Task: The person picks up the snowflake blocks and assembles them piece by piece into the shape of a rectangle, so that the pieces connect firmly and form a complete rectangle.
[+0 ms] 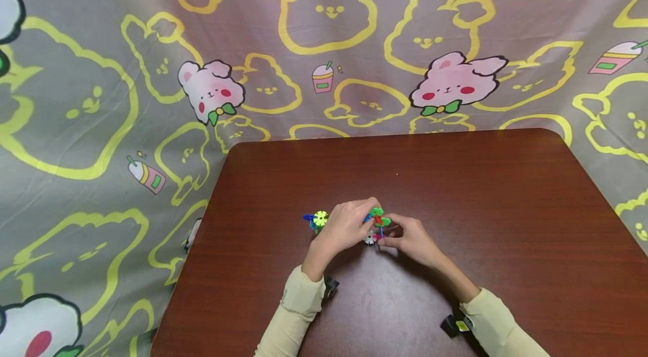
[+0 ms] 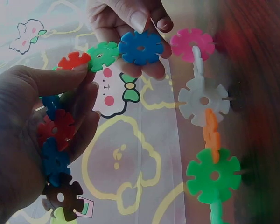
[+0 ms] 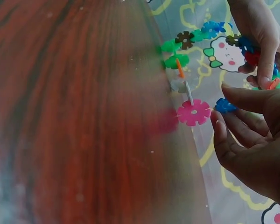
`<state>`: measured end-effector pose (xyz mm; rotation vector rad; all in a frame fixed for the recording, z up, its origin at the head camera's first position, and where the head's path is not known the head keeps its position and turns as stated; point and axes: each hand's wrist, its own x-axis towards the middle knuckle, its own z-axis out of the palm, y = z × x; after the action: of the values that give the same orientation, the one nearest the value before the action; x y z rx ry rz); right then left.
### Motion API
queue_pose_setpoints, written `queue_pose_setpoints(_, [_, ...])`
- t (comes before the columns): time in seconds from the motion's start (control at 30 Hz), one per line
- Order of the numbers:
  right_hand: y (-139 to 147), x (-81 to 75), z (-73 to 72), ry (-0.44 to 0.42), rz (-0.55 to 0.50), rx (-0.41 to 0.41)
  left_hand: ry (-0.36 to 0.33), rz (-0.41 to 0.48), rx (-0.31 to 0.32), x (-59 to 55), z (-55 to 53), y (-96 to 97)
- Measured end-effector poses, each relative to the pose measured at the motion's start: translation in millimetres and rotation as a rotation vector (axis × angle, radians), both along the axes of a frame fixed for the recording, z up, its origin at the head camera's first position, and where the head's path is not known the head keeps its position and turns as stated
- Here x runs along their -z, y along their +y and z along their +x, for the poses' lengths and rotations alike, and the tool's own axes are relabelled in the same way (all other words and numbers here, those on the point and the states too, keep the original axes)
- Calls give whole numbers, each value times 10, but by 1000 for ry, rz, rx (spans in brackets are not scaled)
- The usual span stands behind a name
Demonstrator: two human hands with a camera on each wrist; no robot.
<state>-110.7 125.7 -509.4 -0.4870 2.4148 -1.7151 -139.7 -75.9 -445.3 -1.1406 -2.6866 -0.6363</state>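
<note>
A chain of slotted plastic snowflake discs in several colours curves between the two hands. My left hand pinches a red disc with its thumb; more red and blue discs hang along its palm. From that red disc the chain goes on through a green disc to a blue disc. My right hand holds this blue disc, thumb on its near edge and fingers behind. Close beside it is a pink disc, joined to a white disc, an orange disc and a green disc.
Both hands work over a brown wooden table. A yellow-green disc and blue pieces show left of the left hand. Behind the table hangs a grey patterned cloth. Dark wrist cameras sit at both cuffs.
</note>
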Motion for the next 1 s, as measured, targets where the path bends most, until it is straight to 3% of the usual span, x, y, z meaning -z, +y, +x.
queue_pose_setpoints(0.43, [-21,-4,-2,-1,-70,13,-19,-5,-2,1,-8,-8])
queue_pose_setpoints(0.77, [5,43,0,-26,-144,3,36,-27,21,10,-19,-8])
queue_pose_setpoints(1.0, [-8,37,6,-134,-251,-16,51,-40,13,8,-20,12])
